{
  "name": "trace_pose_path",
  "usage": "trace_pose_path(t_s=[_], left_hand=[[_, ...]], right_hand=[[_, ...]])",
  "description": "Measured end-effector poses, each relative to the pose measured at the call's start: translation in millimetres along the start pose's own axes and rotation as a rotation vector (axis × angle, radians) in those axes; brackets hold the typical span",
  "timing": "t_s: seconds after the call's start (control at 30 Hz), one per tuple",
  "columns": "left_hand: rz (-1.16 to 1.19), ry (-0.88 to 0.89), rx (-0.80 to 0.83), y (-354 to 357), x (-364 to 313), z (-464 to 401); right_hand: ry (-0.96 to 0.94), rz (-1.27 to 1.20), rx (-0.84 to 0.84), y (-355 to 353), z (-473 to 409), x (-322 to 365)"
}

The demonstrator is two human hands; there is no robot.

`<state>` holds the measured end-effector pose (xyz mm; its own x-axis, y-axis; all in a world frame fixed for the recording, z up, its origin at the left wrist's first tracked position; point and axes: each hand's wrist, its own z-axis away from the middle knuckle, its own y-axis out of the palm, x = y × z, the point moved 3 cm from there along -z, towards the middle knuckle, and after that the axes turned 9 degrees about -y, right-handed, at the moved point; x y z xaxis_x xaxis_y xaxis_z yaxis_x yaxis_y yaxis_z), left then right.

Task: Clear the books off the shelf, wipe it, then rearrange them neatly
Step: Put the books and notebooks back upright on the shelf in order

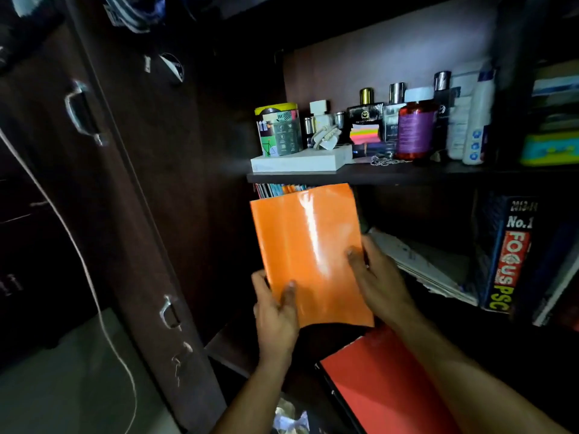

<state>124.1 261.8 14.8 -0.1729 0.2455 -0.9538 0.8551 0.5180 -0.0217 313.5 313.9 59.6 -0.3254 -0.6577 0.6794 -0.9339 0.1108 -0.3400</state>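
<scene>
A glossy orange book (310,255) stands upright in front of the dark lower shelf (225,346), held in both hands. My left hand (275,308) grips its lower left corner with the thumb on the cover. My right hand (376,277) grips its right edge, thumb on the front. Behind the orange book's top, several thin book spines (275,189) stand at the shelf's left. A stack of white papers (423,261) leans at the right, beside a thick blue "FOCUS PSC" book (507,255). A red book (385,386) lies below my right forearm.
The upper shelf (376,175) carries a printed tin (279,130), a white box (300,161), perfume bottles (365,111) and a purple-labelled bottle (415,133). A dark cupboard door with metal handles (81,111) is at the left, with a white cord (94,277) hanging over it.
</scene>
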Motion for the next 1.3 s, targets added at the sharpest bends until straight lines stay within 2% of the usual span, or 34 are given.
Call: trace_pose_path(t_s=[0.03,0.1,0.17,0.23,0.33,0.43,0.6,0.7,0.77,0.9,1.3], left_hand=[[-0.08,0.05,-0.131,-4,0,1],[-0.086,0.056,-0.311,-10,-2,5],[-0.049,0.02,-0.383,-13,-1,4],[-0.061,0.029,-0.419,-14,-2,2],[-0.102,0.028,-0.427,-14,2,1],[-0.09,-0.005,-0.394,-14,2,1],[-0.067,0.043,-0.376,-14,-2,3],[-0.051,0.039,-0.389,-14,-2,4],[-0.037,0.028,-0.378,-13,-5,4],[-0.021,0.044,-0.351,-12,-5,5],[-0.008,0.058,-0.342,-10,-13,9]], right_hand=[[0.003,0.04,0.028,8,-3,-1],[-0.058,0.168,0.012,20,-4,-5],[-0.142,0.291,0.005,29,0,-12],[-0.144,0.324,0.096,38,2,-22],[-0.138,0.308,0.323,53,8,-33],[-0.13,0.276,0.298,54,10,-33],[-0.061,0.326,0.305,54,10,-39],[-0.094,0.356,0.307,53,10,-40],[-0.115,0.431,0.323,53,10,-39],[-0.041,0.567,0.416,55,14,-39],[0.11,0.501,0.236,41,9,-29]])
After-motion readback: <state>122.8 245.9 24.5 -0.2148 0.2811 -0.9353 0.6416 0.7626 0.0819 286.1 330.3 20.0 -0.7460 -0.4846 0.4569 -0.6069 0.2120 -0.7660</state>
